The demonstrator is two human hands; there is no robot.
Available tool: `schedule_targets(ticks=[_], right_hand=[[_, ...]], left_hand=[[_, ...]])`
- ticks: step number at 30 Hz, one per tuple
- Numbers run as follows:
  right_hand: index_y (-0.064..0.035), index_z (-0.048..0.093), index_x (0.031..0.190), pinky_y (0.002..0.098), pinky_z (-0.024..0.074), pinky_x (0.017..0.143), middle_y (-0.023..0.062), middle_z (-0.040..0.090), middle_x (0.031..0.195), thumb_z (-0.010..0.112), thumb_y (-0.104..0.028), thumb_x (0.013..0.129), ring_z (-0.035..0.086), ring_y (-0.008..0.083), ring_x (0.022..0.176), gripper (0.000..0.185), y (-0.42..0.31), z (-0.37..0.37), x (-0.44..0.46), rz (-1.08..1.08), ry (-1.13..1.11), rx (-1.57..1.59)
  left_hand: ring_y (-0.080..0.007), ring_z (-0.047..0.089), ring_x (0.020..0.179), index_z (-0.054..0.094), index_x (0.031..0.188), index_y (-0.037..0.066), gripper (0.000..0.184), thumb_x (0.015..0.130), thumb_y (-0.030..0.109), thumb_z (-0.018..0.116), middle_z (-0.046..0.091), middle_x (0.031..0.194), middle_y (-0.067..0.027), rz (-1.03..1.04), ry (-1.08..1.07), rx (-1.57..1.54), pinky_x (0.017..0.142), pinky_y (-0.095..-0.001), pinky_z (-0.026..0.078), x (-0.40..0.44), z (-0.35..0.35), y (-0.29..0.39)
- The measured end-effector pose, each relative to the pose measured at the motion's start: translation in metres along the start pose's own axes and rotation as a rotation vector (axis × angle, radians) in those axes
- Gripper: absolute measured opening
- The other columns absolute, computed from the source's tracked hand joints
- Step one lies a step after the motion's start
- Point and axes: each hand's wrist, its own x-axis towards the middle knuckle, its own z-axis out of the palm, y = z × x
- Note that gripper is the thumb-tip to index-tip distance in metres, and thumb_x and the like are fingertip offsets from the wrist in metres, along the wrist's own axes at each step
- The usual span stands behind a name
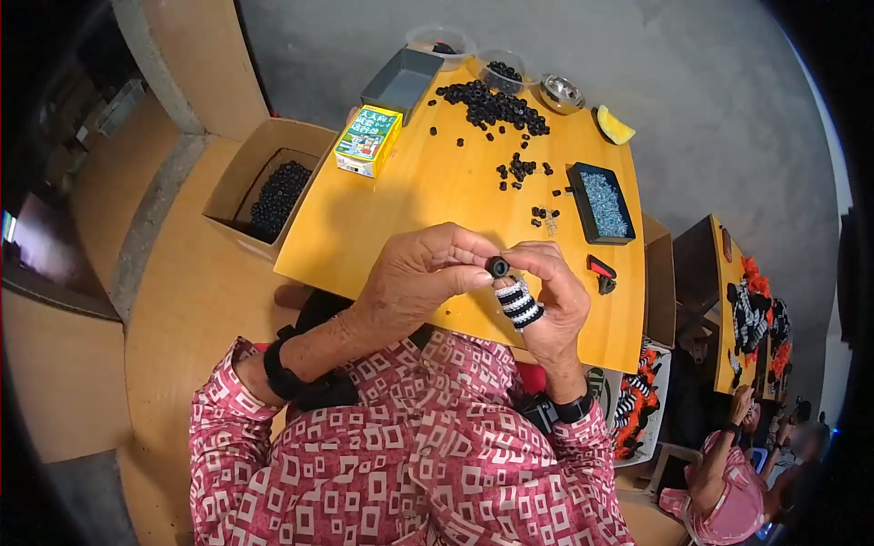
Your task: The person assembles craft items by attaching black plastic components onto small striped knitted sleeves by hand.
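In the head view, both my hands meet over the near part of the table. A small black round part with a hollow centre [497, 267] is pinched between the thumb and fingers of my left hand [411, 271]. My right hand [557, 298] also grips it from the other side with its fingertips. A black-and-white striped knit cover [521, 305] wraps my right thumb. Farther up the table are a big pile of similar black parts [492, 107] and a smaller cluster [517, 170]. A few more lie beside tiny clear pieces [552, 223].
A black tray of small bluish pieces [603, 205] and a red-and-black tool [601, 271] lie at right. Further back stand a grey tray [401, 80], a yellow-green carton [368, 141], bowls [563, 94] and a yellow wedge [615, 126]. A cardboard box [238, 196] stands left; another person [724, 482] sits right.
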Motion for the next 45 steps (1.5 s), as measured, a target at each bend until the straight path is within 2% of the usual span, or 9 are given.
schedule_targets(ticks=[26,27,28,32,36,38,39,43,45], right_hand=[[-0.0012,0.067,0.097,0.0314,0.0513,0.075,0.0096,0.068,0.09,0.069,0.002,0.082,0.064,0.0219,0.085,0.016,0.0,-0.007,0.007,0.116,-0.127,0.061],[-0.0007,0.067,0.099,0.0306,0.0514,0.076,0.0094,0.068,0.09,0.067,0.003,0.083,0.064,0.0203,0.087,0.016,0.004,0.005,-0.001,0.115,-0.13,0.019],[-0.0007,0.067,0.099,0.0306,0.0514,0.076,0.0094,0.068,0.09,0.067,0.003,0.083,0.064,0.0203,0.087,0.016,0.01,0.012,-0.009,0.144,-0.138,0.042],[0.0022,0.066,0.107,0.0231,0.0504,0.077,0.0022,0.067,0.094,0.056,0.007,0.09,0.061,0.009,0.085,0.021,0.036,0.017,-0.022,0.506,0.065,0.25],[0.0019,0.066,0.109,0.0226,0.0508,0.075,0.0023,0.066,0.095,0.053,0.01,0.09,0.062,0.0103,0.085,0.024,0.035,0.014,-0.026,0.628,-0.038,0.305],[0.0011,0.066,0.109,0.0225,0.0512,0.073,0.007,0.067,0.099,0.055,0.008,0.09,0.063,0.011,0.086,0.023,0.026,0.012,-0.027,0.354,-0.168,0.198],[0.0001,0.066,0.106,0.029,0.0529,0.076,0.0127,0.066,0.104,0.06,0.006,0.086,0.065,0.0192,0.089,0.023,0.018,0.011,-0.025,0.316,-0.186,0.029],[-0.0027,0.066,0.108,0.043,0.0479,0.089,0.0142,0.063,0.109,0.065,-0.006,0.076,0.061,0.0332,0.102,0.032,0.01,0.02,-0.019,-0.079,-0.364,-0.186],[-0.0042,0.066,0.108,0.0418,0.0465,0.092,0.0123,0.063,0.112,0.065,-0.006,0.076,0.059,0.0308,0.106,0.032,-0.004,0.032,-0.008,-0.2,-0.553,-0.207]], left_hand=[[-0.0079,0.063,0.088,0.066,0.106,-0.002,0.015,0.094,0.007,0.063,0.071,0.095,-0.0035,-0.129,0.108,-0.117,0.076,-0.0235,0.05,0.005,0.01,-0.03],[-0.0083,0.063,0.086,0.066,0.104,-0.002,0.016,0.093,0.01,0.063,0.071,0.093,-0.0047,-0.132,0.033,0.216,0.074,-0.0248,0.051,0.003,0.015,-0.043],[-0.0087,0.063,0.084,0.066,0.102,-0.001,0.017,0.092,0.012,0.064,0.071,0.09,-0.0058,-0.143,-0.051,0.548,0.072,-0.026,0.051,-0.001,0.013,-0.058],[-0.0121,0.063,0.078,0.066,0.098,0.001,0.014,0.089,0.011,0.062,0.068,0.085,-0.0105,-0.201,0.102,0.128,0.071,-0.0289,0.05,-0.001,-0.016,-0.068],[-0.0103,0.064,0.088,0.066,0.106,-0.002,0.015,0.096,0.007,0.058,0.069,0.096,-0.0055,-0.085,-0.004,0.322,0.082,-0.0243,0.05,0.002,-0.018,-0.069],[-0.0116,0.066,0.09,0.065,0.106,-0.004,0.016,0.096,0.006,0.057,0.069,0.099,-0.007,0.06,0.165,0.499,0.086,-0.0247,0.051,0.008,-0.02,-0.068],[-0.0116,0.066,0.09,0.065,0.106,-0.004,0.016,0.096,0.006,0.057,0.069,0.099,-0.007,0.053,0.175,0.505,0.086,-0.0247,0.051,0.008,-0.02,-0.07],[-0.0139,0.066,0.094,0.065,0.107,-0.005,0.016,0.096,0.006,0.058,0.068,0.099,-0.0077,-0.034,0.291,0.091,0.09,-0.0269,0.052,0.011,-0.025,-0.068],[-0.0145,0.066,0.096,0.064,0.107,-0.005,0.017,0.096,0.006,0.059,0.068,0.1,-0.0079,-0.061,0.297,0.029,0.091,-0.0275,0.052,0.014,-0.031,-0.065]])
